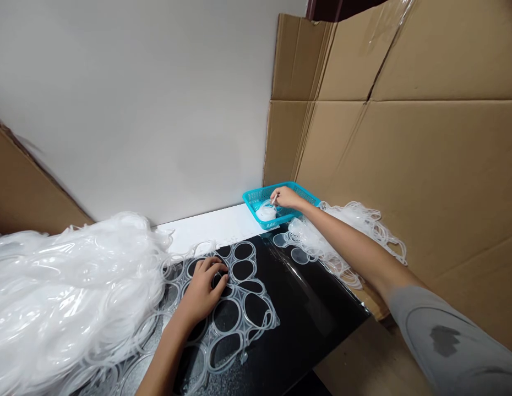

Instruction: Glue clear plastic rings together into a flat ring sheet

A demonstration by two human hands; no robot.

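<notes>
A clear plastic sheet of joined rings (239,311) lies on the black table top (305,324). My left hand (204,286) rests flat on it, fingers spread over the rings. My right hand (284,197) reaches out over a small turquoise basket (256,196) at the table's far edge, fingers pinched on a small clear ring above a little heap of such rings (266,212) in the basket.
A big heap of white plastic ring sheets (61,297) fills the left side. A smaller pile of ring scrap (350,231) lies under my right forearm. Cardboard panels (404,137) stand on the right; a white wall (148,110) is behind.
</notes>
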